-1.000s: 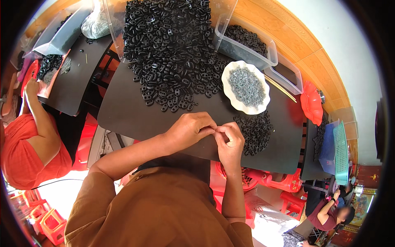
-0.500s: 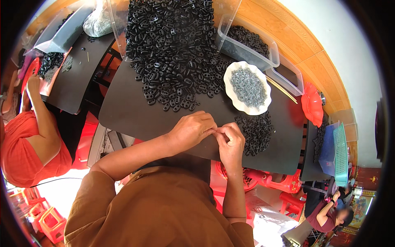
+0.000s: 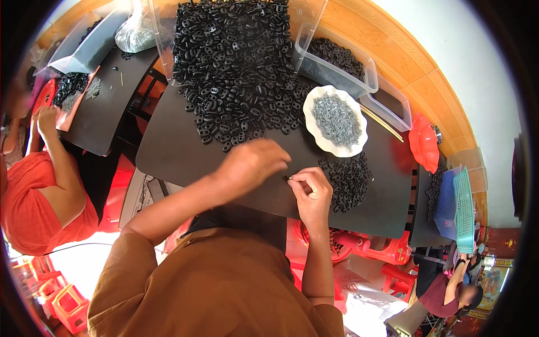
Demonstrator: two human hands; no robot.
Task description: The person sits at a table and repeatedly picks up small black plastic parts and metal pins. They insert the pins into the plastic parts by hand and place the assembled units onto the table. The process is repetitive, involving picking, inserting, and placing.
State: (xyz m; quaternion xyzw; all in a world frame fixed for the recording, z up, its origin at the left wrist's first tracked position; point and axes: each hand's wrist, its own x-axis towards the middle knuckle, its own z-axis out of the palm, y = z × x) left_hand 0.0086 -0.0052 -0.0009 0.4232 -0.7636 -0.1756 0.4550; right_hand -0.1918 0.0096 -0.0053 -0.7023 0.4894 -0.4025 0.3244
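My right hand (image 3: 312,192) is closed in a pinch above the dark table (image 3: 185,151), with a small black plastic piece (image 3: 289,178) showing at its fingertips. My left hand (image 3: 252,165) hangs apart from it, just to the left and a little farther off. Motion smears its fingers, so their hold is unclear. Beyond it spreads a big heap of black oval plastic pieces with holes (image 3: 236,73). A smaller pile of little black parts (image 3: 349,182) lies beside my right hand. Behind that stands a white scalloped dish (image 3: 310,115) full of small clear grey pieces (image 3: 337,119).
A clear bin (image 3: 331,76) of black parts stands at the back right. Near it are thin sticks (image 3: 382,123), a red scalloped dish (image 3: 424,143) and a green basket (image 3: 464,210). At left, a person in red (image 3: 48,191) works at another table (image 3: 106,106).
My left hand has parted from my right hand and moved slightly away and left. The right hand stays almost in place, and the small black piece now shows at its fingertips.
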